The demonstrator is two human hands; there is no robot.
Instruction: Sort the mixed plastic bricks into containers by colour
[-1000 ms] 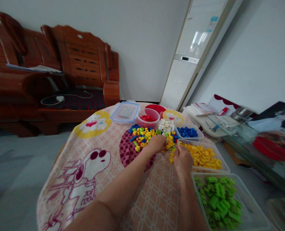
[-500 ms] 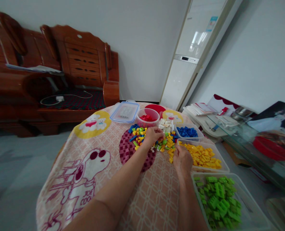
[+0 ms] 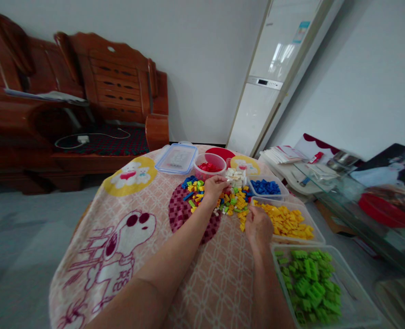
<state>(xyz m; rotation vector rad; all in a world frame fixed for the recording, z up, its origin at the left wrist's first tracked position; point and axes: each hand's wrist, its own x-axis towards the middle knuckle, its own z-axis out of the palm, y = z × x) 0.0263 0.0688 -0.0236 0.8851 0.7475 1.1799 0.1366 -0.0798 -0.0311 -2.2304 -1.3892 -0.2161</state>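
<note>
Above the mixed pile of toy building bricks [image 3: 234, 201], my left hand [image 3: 215, 186] has its fingertips pinched together, close to the heap of white bricks [image 3: 235, 176]. Whatever may be between those fingertips is too small to make out. My right hand [image 3: 259, 225] rests at the pile's right edge, beside the box of yellow bricks [image 3: 286, 221]. Its fingers are curled closed near some loose yellow bricks, and their contents are hidden. Red bricks [image 3: 209, 167] lie in a round clear tub just beyond my left hand. Blue bricks [image 3: 265, 187] fill a small clear box behind my right hand.
A large clear box of green bricks [image 3: 313, 285] stands at the near right. A blue-rimmed lid [image 3: 176, 158] lies at the back left of the patterned tablecloth [image 3: 219, 278]. To the right is a glass table [image 3: 353, 205]; a wooden bench [image 3: 113, 87] stands behind left.
My left hand has shifted slightly up and away, towards the white bricks and the red tub. My right hand stays nearly in place. The whole view has shifted a little.
</note>
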